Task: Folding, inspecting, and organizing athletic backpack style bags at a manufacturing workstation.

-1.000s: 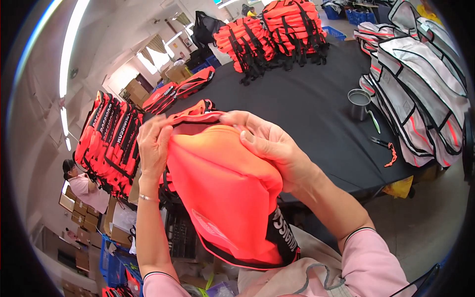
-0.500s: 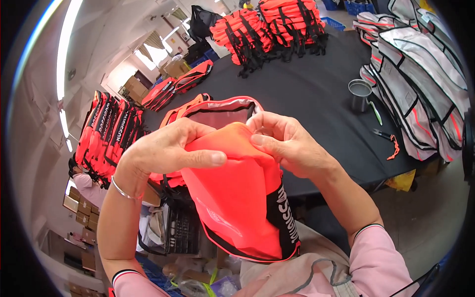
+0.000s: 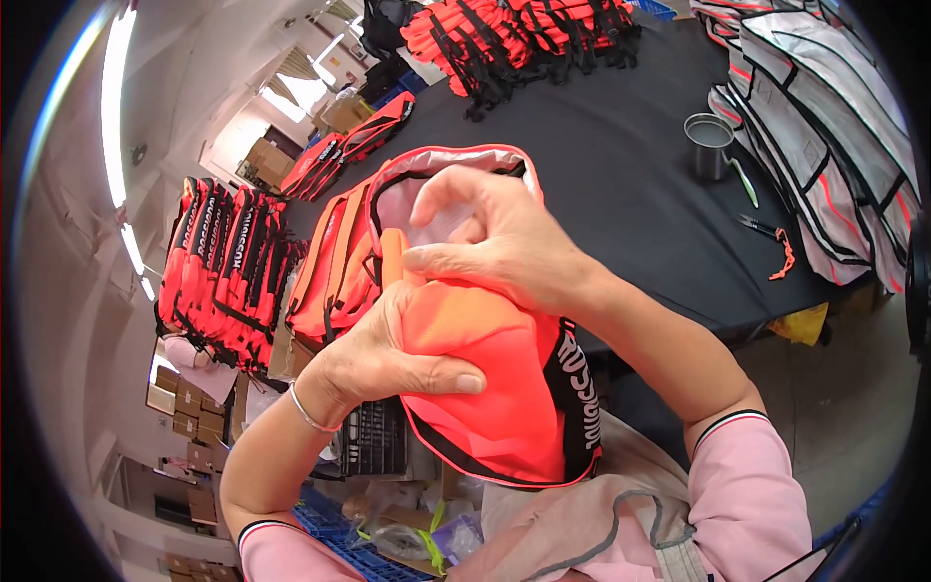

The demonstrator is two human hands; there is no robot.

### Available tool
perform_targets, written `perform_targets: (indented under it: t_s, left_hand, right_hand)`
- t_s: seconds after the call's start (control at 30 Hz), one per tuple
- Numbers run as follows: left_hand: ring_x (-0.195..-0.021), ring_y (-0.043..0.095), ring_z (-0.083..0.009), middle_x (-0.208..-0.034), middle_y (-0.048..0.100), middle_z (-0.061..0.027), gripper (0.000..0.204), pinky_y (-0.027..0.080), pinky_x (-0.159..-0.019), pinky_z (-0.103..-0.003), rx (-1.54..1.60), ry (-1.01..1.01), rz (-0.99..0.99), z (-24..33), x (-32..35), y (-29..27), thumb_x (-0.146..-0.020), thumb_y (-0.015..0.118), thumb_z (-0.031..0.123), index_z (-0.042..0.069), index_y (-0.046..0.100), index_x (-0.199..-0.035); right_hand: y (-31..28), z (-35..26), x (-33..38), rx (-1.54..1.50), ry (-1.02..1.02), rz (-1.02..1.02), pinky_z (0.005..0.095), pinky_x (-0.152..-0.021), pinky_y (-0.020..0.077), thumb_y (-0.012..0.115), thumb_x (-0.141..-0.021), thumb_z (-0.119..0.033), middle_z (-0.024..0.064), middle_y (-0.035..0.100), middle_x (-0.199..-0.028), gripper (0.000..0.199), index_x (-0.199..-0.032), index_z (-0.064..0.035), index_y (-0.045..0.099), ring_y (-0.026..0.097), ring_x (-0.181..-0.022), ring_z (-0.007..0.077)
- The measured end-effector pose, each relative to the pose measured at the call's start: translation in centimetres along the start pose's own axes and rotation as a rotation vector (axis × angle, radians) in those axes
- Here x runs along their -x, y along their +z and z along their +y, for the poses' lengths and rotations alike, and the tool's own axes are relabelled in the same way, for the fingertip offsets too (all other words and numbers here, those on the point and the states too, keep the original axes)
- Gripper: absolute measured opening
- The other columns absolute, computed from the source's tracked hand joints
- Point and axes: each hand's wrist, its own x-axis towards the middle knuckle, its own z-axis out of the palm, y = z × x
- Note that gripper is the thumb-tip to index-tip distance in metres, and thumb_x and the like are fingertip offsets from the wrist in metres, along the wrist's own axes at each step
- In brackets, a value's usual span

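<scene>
An orange-red backpack [image 3: 475, 417] with a black side band and white lettering hangs before me, its front panel bunched up. My left hand [image 3: 388, 354] grips this panel from the left, thumb lying across the fabric. Over the top of the fold, my right hand [image 3: 495, 238] has its fingers curled, with the thumb against the orange cloth. What its fingertips hold is partly hidden. Behind the hands the bag's pale-lined opening [image 3: 514, 165] gapes. Orange shoulder straps [image 3: 335, 247] lie along its left side on the table.
A black-covered table [image 3: 621, 184] carries stacked orange bags [image 3: 514, 44] at the back and grey-white bag pieces [image 3: 805, 126] at right. Nearby are a metal cup [image 3: 710, 160], a green-handled tool [image 3: 745, 182] and small snips [image 3: 761, 228]. More bags [image 3: 218, 262] stand left; a black crate [image 3: 373, 436] sits below.
My right hand has moved left and up over the bag's opening. My left hand has come lower and right, still gripping the panel. The opening shows wider.
</scene>
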Motion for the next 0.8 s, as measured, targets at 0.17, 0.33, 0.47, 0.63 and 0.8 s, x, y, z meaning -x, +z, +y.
perform_targets:
  t_s: [0.17,0.33,0.47,0.63,0.8]
  left_hand:
    - [-0.090,0.066,-0.0128,-0.095,0.071,-0.0036,0.041,0.053,-0.083,-0.029,-0.509,0.132,-0.030,0.6,-0.4,-1.9,-0.077,0.084,0.019,-0.001,0.068,-0.109]
    - [-0.093,0.059,-0.0101,-0.107,0.062,-0.0059,0.047,0.050,-0.081,-0.027,-0.642,0.296,0.208,-0.2,-0.1,-6.8,-0.083,0.080,0.024,-0.002,0.057,-0.113]
    - [-0.070,0.055,-0.0147,-0.078,0.062,-0.0072,0.027,0.047,-0.065,-0.029,-0.878,0.440,0.355,-1.4,-1.0,-5.9,-0.087,0.075,0.024,0.001,0.063,-0.092]
    - [-0.051,0.051,-0.0268,-0.061,0.050,-0.0156,0.031,0.041,-0.048,-0.038,-1.299,0.547,0.278,-0.2,-1.1,-4.2,-0.093,0.067,0.030,0.003,0.063,-0.078]
    - [-0.070,0.059,-0.0310,-0.073,0.062,-0.0111,0.044,0.045,-0.073,-0.041,-1.102,0.686,0.123,-1.0,-1.3,-6.6,-0.101,0.045,0.031,0.004,0.062,-0.071]
  right_hand:
    - [-0.3,3.3,-1.6,0.021,-0.031,-0.058,0.0237,-0.070,0.0507,0.075,-0.086,-0.016,0.0016,0.064,-0.085,0.024,-0.097,0.0008,0.062,0.061,-0.078,0.0075]
    - [-3.2,1.6,-0.6,-0.123,-0.010,0.161,0.0230,-0.071,0.0508,0.057,-0.101,-0.030,0.0016,0.061,-0.089,0.028,-0.100,-0.0024,0.061,0.059,-0.078,0.0077]
    - [-1.5,0.0,2.6,0.983,-0.405,0.210,0.0369,-0.087,0.0490,0.061,-0.095,-0.039,0.0115,0.059,-0.107,0.038,-0.111,-0.0043,0.062,0.059,-0.100,0.0229]
    - [-1.2,0.6,4.2,1.098,-0.388,0.064,0.0412,-0.078,0.0478,0.070,-0.089,-0.031,0.0152,0.059,-0.097,0.029,-0.096,-0.0039,0.062,0.059,-0.095,0.0301]
    - [0.2,-2.3,7.0,0.769,-0.582,-0.072,0.0329,-0.044,0.0389,0.081,-0.078,-0.016,0.0055,0.051,-0.057,0.025,-0.069,-0.0059,0.060,0.053,-0.049,0.0206]
